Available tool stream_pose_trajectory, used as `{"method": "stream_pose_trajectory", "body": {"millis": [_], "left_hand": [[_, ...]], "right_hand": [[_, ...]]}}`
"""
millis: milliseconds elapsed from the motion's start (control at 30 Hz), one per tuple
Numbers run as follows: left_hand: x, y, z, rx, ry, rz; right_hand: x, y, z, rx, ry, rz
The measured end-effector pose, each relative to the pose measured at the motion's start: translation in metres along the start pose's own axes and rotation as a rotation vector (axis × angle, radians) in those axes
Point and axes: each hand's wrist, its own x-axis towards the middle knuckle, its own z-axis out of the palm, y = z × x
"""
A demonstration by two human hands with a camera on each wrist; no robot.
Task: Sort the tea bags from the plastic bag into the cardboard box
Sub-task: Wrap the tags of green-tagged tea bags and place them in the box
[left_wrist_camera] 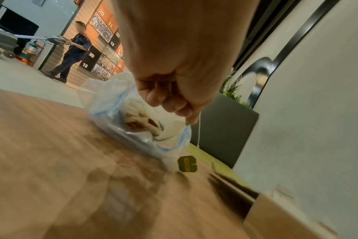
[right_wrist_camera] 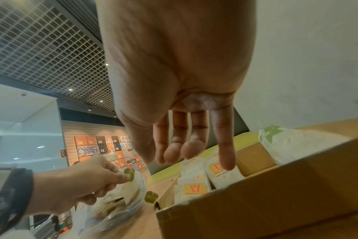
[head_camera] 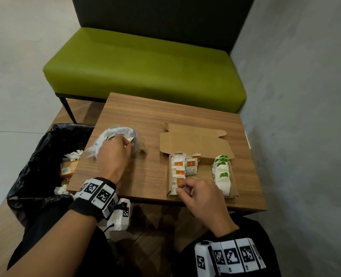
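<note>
Two grips: left hand [head_camera: 113, 154] pinching crinkly plastic bag [head_camera: 113, 134]; right hand [head_camera: 201, 193] slack over cardboard box [head_camera: 233, 188].

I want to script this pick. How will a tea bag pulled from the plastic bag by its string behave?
Probably floppy and very light: the left hand lifts by the thin string, and the green tag dangles. It may swing. The plastic bag looks crumpled and limp, so it could drag along.

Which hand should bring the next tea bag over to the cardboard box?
Probably the left hand: its fingers are at the plastic bag, pinching a green-tagged tea bag's string. The right hand hovers empty over the box.
</note>
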Motion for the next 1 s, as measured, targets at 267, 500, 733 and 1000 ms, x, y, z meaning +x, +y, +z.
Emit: {"method": "stream_pose_trajectory", "body": {"millis": [267, 500, 733, 1000], "left_hand": [[0.004, 0.019, -0.034, -0.346, 0.011, 0.142], [-0.016, 0.022, -0.021, -0.479, -0.150, 0.121], [-0.035, 0.014, -0.004, -0.707, -0.424, 0.097], [-0.037, 0.005, 0.001, -0.828, -0.521, 0.130]], "right_hand": [[0.016, -0.008, -0.002, -0.012, 0.063, -0.021], [0.026, -0.019, 0.009, 0.077, 0.076, -0.038], [0.041, -0.030, 0.021, 0.237, 0.094, -0.032], [0.059, -0.035, 0.027, 0.329, 0.084, -0.017]]}}
